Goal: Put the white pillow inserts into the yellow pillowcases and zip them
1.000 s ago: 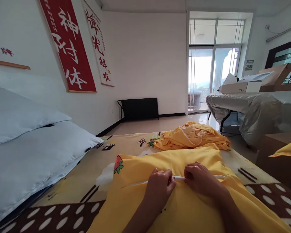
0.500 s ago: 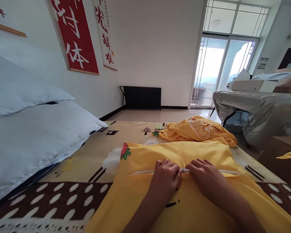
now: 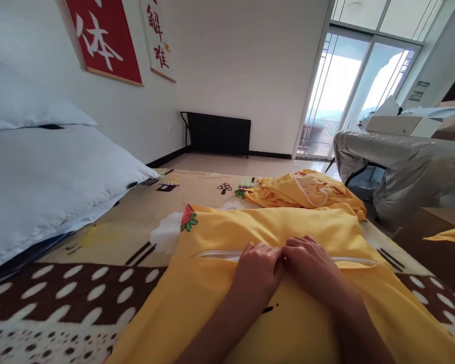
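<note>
A yellow pillowcase (image 3: 307, 323) with a strawberry print at its far left corner lies in front of me on the bed. A white zipper (image 3: 354, 261) runs across it, and its opening shows on both sides of my hands. My left hand (image 3: 258, 265) is closed on the zipper near the middle of the case. Right beside it, my right hand (image 3: 307, 260) is closed on the same zipper, the two hands touching or nearly so. The zipper pull is hidden by my fingers.
White pillows (image 3: 60, 187) are stacked at the left. A crumpled heap of yellow fabric (image 3: 307, 189) lies beyond the pillowcase on the patterned blanket (image 3: 136, 237). At the right stand a plastic-covered table (image 3: 402, 146) with boxes and a cardboard box (image 3: 424, 242).
My hands have come closer together at the middle of the zipper, covering the part that showed between them. The view has tilted down slightly.
</note>
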### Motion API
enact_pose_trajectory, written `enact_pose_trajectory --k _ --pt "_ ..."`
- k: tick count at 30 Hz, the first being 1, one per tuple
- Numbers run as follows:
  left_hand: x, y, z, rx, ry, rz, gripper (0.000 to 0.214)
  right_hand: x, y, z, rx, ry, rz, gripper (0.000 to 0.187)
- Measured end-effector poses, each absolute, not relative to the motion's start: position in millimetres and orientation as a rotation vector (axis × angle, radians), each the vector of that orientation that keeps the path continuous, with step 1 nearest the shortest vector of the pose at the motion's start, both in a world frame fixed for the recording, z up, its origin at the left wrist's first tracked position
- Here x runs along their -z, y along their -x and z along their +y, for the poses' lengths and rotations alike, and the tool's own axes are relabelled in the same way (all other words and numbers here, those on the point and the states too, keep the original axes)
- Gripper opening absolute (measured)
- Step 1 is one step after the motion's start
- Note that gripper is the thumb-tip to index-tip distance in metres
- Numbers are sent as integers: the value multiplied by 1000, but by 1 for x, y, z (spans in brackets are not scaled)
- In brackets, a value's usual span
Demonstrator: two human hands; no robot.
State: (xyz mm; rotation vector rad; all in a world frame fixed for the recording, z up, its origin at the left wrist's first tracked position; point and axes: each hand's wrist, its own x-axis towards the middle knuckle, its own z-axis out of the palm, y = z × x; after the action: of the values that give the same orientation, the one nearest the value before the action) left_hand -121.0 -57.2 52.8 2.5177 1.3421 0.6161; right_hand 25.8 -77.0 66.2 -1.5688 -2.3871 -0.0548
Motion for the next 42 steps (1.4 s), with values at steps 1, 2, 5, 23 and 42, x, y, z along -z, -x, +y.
enact_pose_trajectory --k 1,2,5,23,42 --pt "-54 122 -57 -635 -2509 1340 21 -67 -27 -76 57 1561 -2385 19" --pt "-55 122 -56 -651 -2501 1345 20 -67 -28 -76 55 1548 -2384 19" --pt "-58 124 -58 -658 -2479 1371 22 -69 -31 -75 53 1496 -2379 18" --pt "-77 141 -58 -375 -2353 1584 21 -71 -34 -73 200 1438 -2336 13" --pt "-89 174 -55 -385 -2336 1577 27 -45 14 -71 116 1509 -2340 15"
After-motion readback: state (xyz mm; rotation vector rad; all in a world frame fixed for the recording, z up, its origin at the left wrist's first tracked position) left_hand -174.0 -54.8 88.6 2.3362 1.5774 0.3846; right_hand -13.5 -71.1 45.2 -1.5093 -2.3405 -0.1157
